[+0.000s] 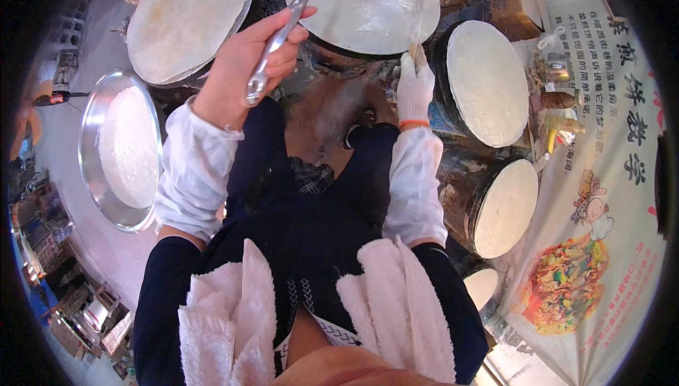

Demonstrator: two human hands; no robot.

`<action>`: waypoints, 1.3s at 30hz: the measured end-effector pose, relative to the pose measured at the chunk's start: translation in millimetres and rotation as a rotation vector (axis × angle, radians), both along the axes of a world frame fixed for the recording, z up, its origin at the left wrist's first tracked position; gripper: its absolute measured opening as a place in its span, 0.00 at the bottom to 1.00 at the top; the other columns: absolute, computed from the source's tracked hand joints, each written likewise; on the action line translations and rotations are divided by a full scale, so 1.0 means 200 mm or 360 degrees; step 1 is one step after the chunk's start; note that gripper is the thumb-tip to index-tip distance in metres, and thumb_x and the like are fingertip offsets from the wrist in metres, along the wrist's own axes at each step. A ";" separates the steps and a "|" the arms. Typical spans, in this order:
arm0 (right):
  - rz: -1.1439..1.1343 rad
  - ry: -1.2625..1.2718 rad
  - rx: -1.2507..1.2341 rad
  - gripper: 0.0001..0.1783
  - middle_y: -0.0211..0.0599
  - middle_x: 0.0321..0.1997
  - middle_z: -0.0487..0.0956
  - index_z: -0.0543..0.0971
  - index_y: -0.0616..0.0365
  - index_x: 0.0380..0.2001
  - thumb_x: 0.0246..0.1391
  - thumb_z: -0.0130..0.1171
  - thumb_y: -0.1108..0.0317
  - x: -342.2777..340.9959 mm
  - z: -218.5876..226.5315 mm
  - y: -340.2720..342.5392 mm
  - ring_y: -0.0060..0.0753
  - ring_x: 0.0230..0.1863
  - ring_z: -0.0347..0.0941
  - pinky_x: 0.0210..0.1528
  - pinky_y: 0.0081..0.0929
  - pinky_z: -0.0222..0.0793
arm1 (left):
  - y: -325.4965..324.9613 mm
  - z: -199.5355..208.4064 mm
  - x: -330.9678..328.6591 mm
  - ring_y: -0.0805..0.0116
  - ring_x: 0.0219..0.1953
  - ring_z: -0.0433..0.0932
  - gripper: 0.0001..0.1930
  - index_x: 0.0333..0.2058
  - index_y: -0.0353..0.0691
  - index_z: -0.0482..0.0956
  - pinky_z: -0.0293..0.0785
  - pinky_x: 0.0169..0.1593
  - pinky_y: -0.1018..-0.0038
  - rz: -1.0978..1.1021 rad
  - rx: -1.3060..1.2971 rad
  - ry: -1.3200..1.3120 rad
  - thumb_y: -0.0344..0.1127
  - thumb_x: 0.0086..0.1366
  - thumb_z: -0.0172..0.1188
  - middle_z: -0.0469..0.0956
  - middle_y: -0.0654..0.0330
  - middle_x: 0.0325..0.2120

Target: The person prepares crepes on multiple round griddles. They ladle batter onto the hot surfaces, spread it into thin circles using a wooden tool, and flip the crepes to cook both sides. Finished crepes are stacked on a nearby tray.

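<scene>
You have the front griddle [353, 53] right ahead, a big round plate with a dark edge. The thin white pancake [364, 22] lies on it and covers nearly all of its top.

Left of the front griddle is another big pancake [185, 22]. Lower on that side, a shiny steel basin [90, 153] holds white stuff [129, 149]. The pale floor [106, 259] spreads out past the basin. To the right of the front griddle, a cardboard box [513, 4] sits close by, and more round pancakes [489, 85] curve down that side toward you. Past them is a long white banner [566, 202] with writing and a food picture.

The front griddle's near edge faces your knees, with open room between your two hands there. The gaps on its left and right are narrow.

Your bare left hand [233, 75] is near the front griddle's left edge, fingers curled around a metal handle [286, 29] that points up over the griddle. Your right hand [414, 92], in a white glove, is by its near right edge, closed around a thin stick [421, 8]. You cannot tell if the stick touches the pancake.
</scene>
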State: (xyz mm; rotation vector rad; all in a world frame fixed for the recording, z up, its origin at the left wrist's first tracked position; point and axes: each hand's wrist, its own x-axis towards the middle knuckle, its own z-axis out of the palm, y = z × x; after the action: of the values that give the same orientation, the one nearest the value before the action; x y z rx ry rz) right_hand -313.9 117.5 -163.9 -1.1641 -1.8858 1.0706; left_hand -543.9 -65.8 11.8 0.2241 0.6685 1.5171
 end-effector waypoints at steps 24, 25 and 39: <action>0.0888 -0.0102 -0.0197 0.20 0.50 0.48 0.82 0.79 0.59 0.51 0.64 0.57 0.55 -0.66 0.16 -0.81 0.48 0.50 0.80 0.52 0.37 0.73 | -1.58 0.02 0.19 0.81 0.14 0.62 0.16 0.56 0.33 0.68 0.62 0.17 0.85 0.0915 -0.0600 -0.0390 0.36 0.77 0.44 0.71 0.64 0.26; 0.0959 -0.0333 -0.0054 0.18 0.51 0.47 0.82 0.80 0.55 0.49 0.62 0.58 0.57 -0.80 0.23 -0.89 0.51 0.47 0.80 0.50 0.39 0.74 | -1.65 0.01 0.20 0.81 0.14 0.61 0.16 0.56 0.32 0.68 0.61 0.16 0.85 0.1019 -0.0638 -0.0361 0.36 0.76 0.44 0.71 0.64 0.25; 0.1355 -0.1092 0.1563 0.10 0.33 0.44 0.80 0.80 0.48 0.40 0.57 0.52 0.65 -1.88 0.08 -1.28 0.39 0.49 0.78 0.45 0.45 0.78 | -2.02 -0.13 0.06 0.80 0.13 0.62 0.17 0.56 0.34 0.69 0.60 0.17 0.83 0.1541 -0.0740 -0.0228 0.38 0.75 0.48 0.72 0.64 0.24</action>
State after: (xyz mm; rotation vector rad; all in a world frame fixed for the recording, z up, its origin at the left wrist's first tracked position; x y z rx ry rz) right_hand -689.3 -137.5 -147.7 -0.0878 -3.0150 -0.0881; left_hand -532.3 -469.4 -14.5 -0.6498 1.0668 2.1877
